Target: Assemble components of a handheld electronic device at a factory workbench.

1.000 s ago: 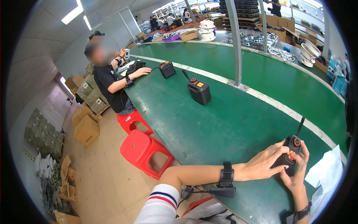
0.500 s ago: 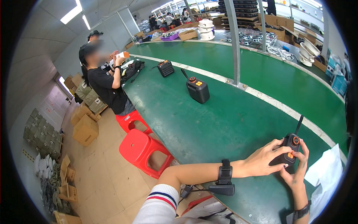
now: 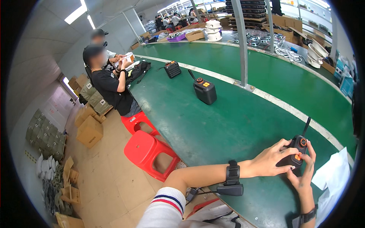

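Observation:
A black boxy device (image 3: 296, 147) with an orange-ringed knob, orange buttons and a thin black strap or antenna stands on the green table at the right. My left hand (image 3: 269, 159) reaches across from its left side, fingers bent over its top and side. From the near right, my right hand (image 3: 305, 173) curls its fingers around the other side, a fingertip at the orange buttons. Both hands grip the device between them. Part of its body is hidden behind my fingers. Black straps circle both wrists; a dark module hangs at the left one.
Two similar devices, one nearer (image 3: 205, 91) and one farther (image 3: 172, 69), stand along the table. White sheeting (image 3: 332, 171) lies right of my hands. A metal post (image 3: 240, 45) rises behind. Red stools (image 3: 146, 150) flank the table's left edge; a co-worker (image 3: 108, 81) handles a small box.
The whole view has shifted slightly, moving the background a little right. My hands stay on the device, nearly unchanged. The co-worker's hands and small box have changed position.

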A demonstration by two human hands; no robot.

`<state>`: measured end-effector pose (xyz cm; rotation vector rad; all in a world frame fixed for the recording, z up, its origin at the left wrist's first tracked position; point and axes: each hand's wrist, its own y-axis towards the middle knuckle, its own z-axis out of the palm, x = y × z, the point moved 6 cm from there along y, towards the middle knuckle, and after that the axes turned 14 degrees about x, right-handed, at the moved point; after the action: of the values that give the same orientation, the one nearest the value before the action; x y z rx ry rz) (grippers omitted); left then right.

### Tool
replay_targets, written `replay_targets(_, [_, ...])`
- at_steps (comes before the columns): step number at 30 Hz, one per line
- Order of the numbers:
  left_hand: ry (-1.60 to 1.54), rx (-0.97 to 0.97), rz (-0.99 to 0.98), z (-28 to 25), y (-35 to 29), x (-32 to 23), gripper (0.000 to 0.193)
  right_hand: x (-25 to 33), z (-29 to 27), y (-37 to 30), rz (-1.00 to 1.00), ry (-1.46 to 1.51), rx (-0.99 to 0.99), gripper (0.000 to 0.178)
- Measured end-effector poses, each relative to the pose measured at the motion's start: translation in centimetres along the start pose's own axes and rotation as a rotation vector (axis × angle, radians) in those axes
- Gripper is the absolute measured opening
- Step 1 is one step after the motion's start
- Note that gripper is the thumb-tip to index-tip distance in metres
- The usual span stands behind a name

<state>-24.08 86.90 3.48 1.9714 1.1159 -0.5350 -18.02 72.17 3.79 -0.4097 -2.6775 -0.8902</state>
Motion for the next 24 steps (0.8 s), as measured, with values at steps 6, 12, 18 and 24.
replay_targets(6, [-0.005, 0.032, -0.013, 0.4, -0.1, 0.3, 0.052, 0.2, -0.1, -0.2, -0.056, 0.019, -0.009, 0.046])
replay_targets(12, [0.022, 0.002, 0.027, 0.3, -0.2, 0.1, 0.049, 0.5, -0.1, 0.1, -0.050, 0.051, -0.014, 0.044])
replay_targets(18, [0.092, -0.004, 0.054, 0.0, -0.1, -0.1, 0.050, 0.6, 0.0, 0.1, 0.014, -0.013, 0.040, 0.047])
replay_targets(24, [0.271, -0.069, 0.073, -1.1, 0.1, -1.8, 0.049, 0.2, 0.1, 0.0, 0.006, 0.056, 0.030, 0.051])
